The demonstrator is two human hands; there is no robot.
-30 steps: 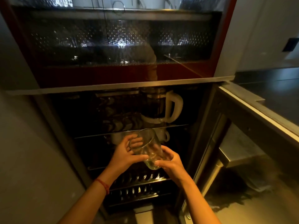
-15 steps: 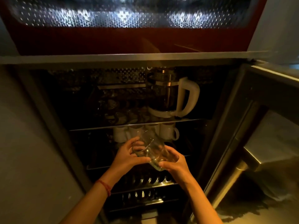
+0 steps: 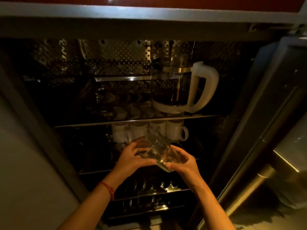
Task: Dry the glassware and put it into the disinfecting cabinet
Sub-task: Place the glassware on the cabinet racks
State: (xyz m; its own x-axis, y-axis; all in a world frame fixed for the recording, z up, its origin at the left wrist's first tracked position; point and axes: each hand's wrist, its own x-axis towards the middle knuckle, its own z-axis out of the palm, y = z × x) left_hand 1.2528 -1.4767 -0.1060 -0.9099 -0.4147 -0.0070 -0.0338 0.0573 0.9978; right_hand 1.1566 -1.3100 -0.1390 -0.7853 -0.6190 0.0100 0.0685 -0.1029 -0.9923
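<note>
Clear glass (image 3: 156,151) is held tilted between both hands at the open disinfecting cabinet (image 3: 232,130); left hand (image 3: 131,156) is wrapped round its side, right hand (image 3: 184,161) pinches its base. White mugs (image 3: 149,130) sit just behind the grip, glass jug (image 3: 179,85) above it.

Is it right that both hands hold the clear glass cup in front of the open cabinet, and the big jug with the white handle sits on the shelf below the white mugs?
Not quite. In the head view the glass jug with the white handle sits on the shelf above the white mugs, not below. Both hands, left hand and right hand, do hold the clear glass cup.
</note>
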